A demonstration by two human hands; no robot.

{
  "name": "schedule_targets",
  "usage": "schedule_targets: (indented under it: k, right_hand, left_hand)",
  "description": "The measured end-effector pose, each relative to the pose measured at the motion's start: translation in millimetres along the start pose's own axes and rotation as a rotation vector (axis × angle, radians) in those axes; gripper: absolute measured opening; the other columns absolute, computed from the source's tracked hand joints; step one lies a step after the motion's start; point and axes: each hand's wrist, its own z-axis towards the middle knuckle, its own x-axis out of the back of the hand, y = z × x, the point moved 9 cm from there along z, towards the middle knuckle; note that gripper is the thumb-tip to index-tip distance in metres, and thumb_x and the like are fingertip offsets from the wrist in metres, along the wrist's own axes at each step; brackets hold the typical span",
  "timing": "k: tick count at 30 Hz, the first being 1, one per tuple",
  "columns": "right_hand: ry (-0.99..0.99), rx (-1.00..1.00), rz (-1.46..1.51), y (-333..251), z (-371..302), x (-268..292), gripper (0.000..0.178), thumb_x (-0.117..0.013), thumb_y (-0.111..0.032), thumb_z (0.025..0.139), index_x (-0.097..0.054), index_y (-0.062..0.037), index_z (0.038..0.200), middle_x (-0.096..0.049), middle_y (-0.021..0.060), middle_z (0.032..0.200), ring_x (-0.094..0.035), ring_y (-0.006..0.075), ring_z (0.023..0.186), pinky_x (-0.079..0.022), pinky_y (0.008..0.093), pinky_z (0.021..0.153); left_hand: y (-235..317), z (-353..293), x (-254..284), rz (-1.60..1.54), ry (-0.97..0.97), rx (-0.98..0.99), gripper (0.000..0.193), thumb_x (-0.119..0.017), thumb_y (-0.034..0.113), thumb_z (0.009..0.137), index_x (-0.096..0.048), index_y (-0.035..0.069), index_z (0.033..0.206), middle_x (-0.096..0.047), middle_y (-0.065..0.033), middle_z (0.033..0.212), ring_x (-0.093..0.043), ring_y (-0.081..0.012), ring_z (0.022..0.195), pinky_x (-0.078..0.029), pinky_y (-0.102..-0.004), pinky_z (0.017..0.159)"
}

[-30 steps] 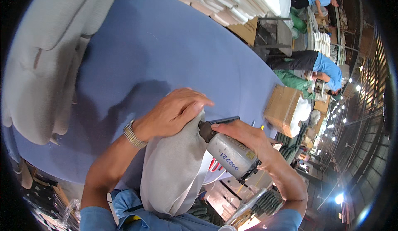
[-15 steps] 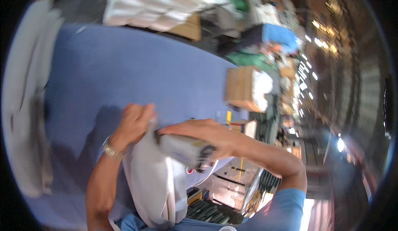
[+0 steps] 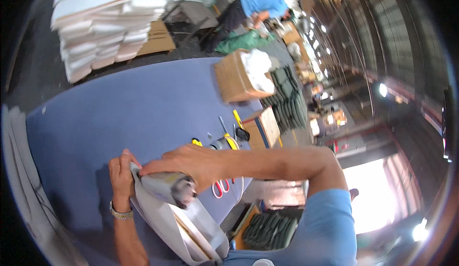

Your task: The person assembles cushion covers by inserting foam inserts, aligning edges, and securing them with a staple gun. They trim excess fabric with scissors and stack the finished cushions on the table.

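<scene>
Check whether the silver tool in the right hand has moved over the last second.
Yes, leftward. Judged against the lying red-handled scissors, the silver tool overlapped their handles before and now shows clear to their left.

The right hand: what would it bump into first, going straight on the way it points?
The right hand would probably meet the pale grey fabric first, then the left hand holding it, though depth is unclear.

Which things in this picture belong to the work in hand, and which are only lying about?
In the work, it seems:
silver-grey tool, in the right hand
pale grey fabric piece, held at its end by the left hand

Apparently lying about:
red-handled scissors
cardboard box
white stack
dark green stack
</scene>
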Motion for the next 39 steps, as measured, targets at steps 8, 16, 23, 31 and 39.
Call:
schedule_targets:
  k: [8,16,23,31,39]
  right_hand:
    - [0.228,0.04,-0.168,-2.1,-20.9,0.0,0.059,-0.078,-0.017,0.07,-0.06,-0.0135,0.126,-0.071,0.0187,0.103,-0.068,0.0415,0.098,-0.053,0.0526,0.08]
    - [0.721,0.17,0.354,-36.9,-152.0,-36.4,0.07,-0.084,-0.025,0.076,-0.056,-0.0143,0.139,-0.066,0.0148,0.128,-0.064,0.0357,0.116,-0.052,0.0467,0.095]
    - [0.703,-0.329,0.395,84.4,-127.7,-202.1,0.084,-0.083,-0.037,0.079,-0.046,-0.0143,0.15,-0.059,0.022,0.136,-0.058,0.039,0.125,-0.045,0.0451,0.11]
    - [0.782,-0.125,0.383,72.4,-121.0,-255.2,0.057,-0.073,-0.036,0.087,-0.062,-0.0096,0.137,-0.059,0.0224,0.14,-0.056,0.0368,0.131,-0.046,0.0438,0.109]
    - [1.353,-0.079,0.564,44.5,-260.3,-142.7,0.042,-0.075,-0.026,0.09,-0.067,-0.0058,0.126,-0.069,0.0169,0.119,-0.07,0.0306,0.107,-0.056,0.0389,0.089]
  left_hand:
    - [-68.8,26.3,-2.2,-0.177,-0.064,0.262,0.047,-0.055,0.041,0.101,-0.065,-0.001,0.082,-0.06,-0.0109,0.093,-0.059,-0.0228,0.094,-0.049,-0.0405,0.084]
    - [153.4,-25.9,64.7,0.107,0.234,-0.072,0.049,-0.054,0.03,0.097,-0.063,0.002,0.058,-0.063,-0.0134,0.06,-0.061,-0.0219,0.06,-0.051,-0.0374,0.069]
    - [341.9,-122.9,-5.1,0.438,-0.062,-0.563,0.05,-0.049,0.023,0.1,-0.066,0.004,0.057,-0.068,-0.0059,0.062,-0.067,-0.0198,0.069,-0.037,-0.0449,0.109]
    - [329.5,-155.6,-48.2,0.664,-0.07,-0.561,0.024,-0.066,0.02,0.09,-0.069,0.002,0.076,-0.046,-0.02,0.155,-0.03,-0.0384,0.152,-0.021,-0.0502,0.122]
    - [325.7,-222.4,-78.8,0.708,-0.215,-0.617,0.067,-0.06,0.016,0.086,-0.048,0.007,0.151,-0.017,-0.0263,0.168,-0.011,-0.0405,0.158,-0.014,-0.0477,0.126]
